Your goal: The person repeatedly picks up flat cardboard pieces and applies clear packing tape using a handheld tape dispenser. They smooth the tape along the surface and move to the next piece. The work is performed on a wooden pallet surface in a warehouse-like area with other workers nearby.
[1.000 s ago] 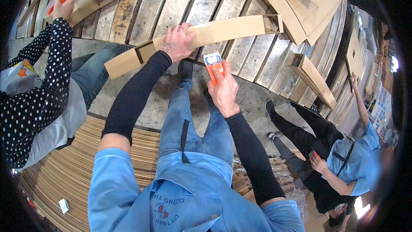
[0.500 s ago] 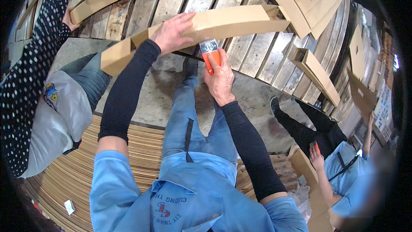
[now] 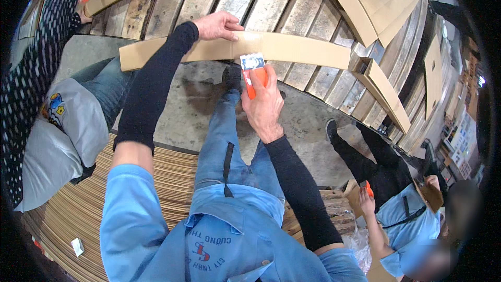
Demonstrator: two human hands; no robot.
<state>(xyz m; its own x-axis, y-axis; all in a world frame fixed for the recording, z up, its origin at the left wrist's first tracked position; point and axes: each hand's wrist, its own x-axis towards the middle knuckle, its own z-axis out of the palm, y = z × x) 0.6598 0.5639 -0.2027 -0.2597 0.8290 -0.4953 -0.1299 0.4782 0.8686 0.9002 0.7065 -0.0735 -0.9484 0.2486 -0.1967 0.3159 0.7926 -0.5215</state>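
A long, narrow cardboard box [image 3: 305,48] lies across the near edge of the slatted wooden table, one flat side facing me. At the middle of its upper edge, my left hand [image 3: 216,26] grips it, thumb in front and fingers along the top. My right hand [image 3: 265,107] is closed around an orange tape dispenser [image 3: 248,83] with a toothed metal cutter. The cutter is at the box's lower edge, just below a shiny patch that looks like clear tape. I cannot tell whether the cutter touches the cardboard.
Flat cardboard sheets [image 3: 391,13] lie at the table's far right, near a folded narrow cardboard piece [image 3: 383,94]. Stacked cardboard [image 3: 151,183] stands at my left. A co-worker's dotted sleeve [image 3: 39,78] is at left; another person in blue [image 3: 404,214] is at right.
The box has turned so its open side no longer shows, and it sits slightly lower. My left hand has gone from lying across it to its upper edge. My right hand still holds the dispenser.
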